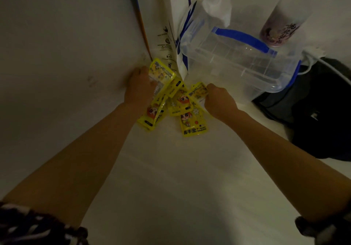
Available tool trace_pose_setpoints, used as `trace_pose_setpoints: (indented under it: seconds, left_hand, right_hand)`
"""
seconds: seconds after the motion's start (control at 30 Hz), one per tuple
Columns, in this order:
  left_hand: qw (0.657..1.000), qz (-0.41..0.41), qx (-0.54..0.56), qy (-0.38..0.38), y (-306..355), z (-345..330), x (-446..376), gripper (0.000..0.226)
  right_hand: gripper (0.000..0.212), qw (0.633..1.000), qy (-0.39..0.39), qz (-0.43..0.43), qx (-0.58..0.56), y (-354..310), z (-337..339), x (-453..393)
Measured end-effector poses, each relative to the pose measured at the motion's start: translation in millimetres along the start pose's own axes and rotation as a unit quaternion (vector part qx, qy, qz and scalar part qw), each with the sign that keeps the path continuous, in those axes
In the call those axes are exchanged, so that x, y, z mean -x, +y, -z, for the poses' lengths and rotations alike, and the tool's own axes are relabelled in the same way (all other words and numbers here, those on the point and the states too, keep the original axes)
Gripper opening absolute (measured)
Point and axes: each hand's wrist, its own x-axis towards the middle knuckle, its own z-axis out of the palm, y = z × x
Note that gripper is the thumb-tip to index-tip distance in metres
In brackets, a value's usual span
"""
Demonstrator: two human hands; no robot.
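Several yellow hand-warmer packets [191,121] with a cartoon figure lie in a loose pile on a white tabletop [171,178]. My left hand [139,87] grips one yellow packet [161,73] at the pile's far left; this hand is blurred. On the right side of the pile my right hand [220,100] pinches another yellow packet [198,91] at its edge. Both forearms reach in from the bottom corners.
A clear plastic storage box [247,62] with a blue handle and lid clips stands just right of the pile. A tall white coffee paper bag [176,26] stands behind it by the wall. A purple drink cup [279,30] and a black bag [319,111] are at right.
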Motion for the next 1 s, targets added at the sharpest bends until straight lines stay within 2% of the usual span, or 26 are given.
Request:
trace_pose_setpoints:
  seconds: [0.17,0.43,0.5,0.63,0.7,0.8,1.0]
  left_hand:
    - [0.998,0.013,-0.006,-0.058,-5,-12,-2,0.027]
    - [0.996,0.026,0.045,-0.074,-14,-19,28,0.031]
    - [0.996,0.027,0.048,-0.075,-16,-19,39,0.028]
    - [0.996,0.032,0.047,-0.072,-20,-19,57,0.023]
    - [0.994,0.056,0.069,-0.071,-22,-20,61,0.025]
    - [0.987,0.100,0.111,-0.062,-29,-26,60,0.030]
    - [0.983,0.124,0.130,-0.046,-20,-35,58,0.024]
  right_hand:
    - [0.026,0.999,0.021,0.015,0.043,1,-8,-1]
    - [0.015,0.999,0.010,0.011,0.037,15,-13,10]
    - [0.009,1.000,-0.007,-0.003,0.029,18,-13,15]
    - [0.012,0.999,-0.045,-0.028,0.000,27,-12,24]
    - [0.014,0.998,-0.048,-0.028,0.009,30,-15,26]
    - [0.026,0.996,-0.044,-0.051,0.056,36,-24,25]
    - [0.018,0.994,-0.045,-0.090,0.038,35,-31,20]
